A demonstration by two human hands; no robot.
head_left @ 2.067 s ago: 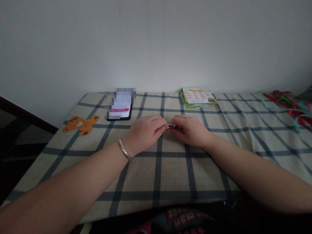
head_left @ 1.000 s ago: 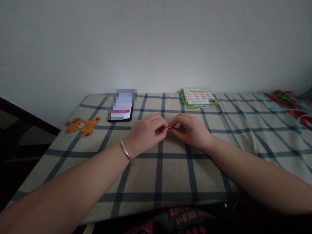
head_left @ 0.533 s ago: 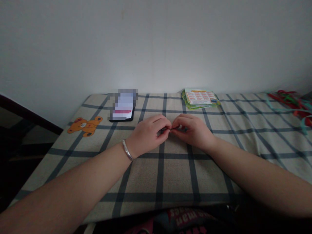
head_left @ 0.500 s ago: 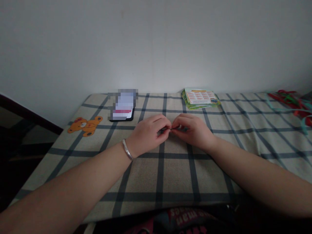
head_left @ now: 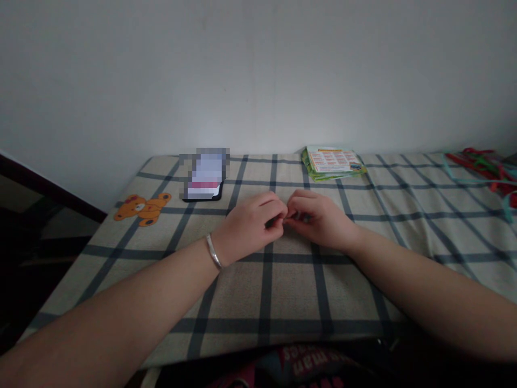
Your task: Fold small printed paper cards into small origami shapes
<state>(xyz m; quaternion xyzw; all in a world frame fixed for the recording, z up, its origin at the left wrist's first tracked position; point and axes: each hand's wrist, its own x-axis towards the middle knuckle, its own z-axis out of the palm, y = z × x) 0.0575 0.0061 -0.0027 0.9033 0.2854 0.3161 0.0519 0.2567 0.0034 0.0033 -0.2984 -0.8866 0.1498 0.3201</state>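
L hand (head_left: 254,220) + R hand (head_left: 319,218) both pinching narrow, fingertips meeting over mid-table. Small item is sitting btwn the tips, nearly all hidden; can't ID it, can't tell which way it's pointing or its long axis. L wrist is wearing a shiny silver-tone bangle (head_left: 214,253). Checked tablecloth (head_left: 291,291), beige w/ dark blue-gray bands, is showing woven texture, wrinkling on R side. Lit smartphone (head_left: 207,171), dark-edged rect., is lying beyond L hand, partly pixelated. Flat orange bear cutout (head_left: 145,207) is lying sideways at far L, head pointing L. Glossy green-edged card stack (head_left: 333,161) is lying near plain pale wall (head_left: 250,81). Red/green/teal strips (head_left: 482,163) are tangling far R.
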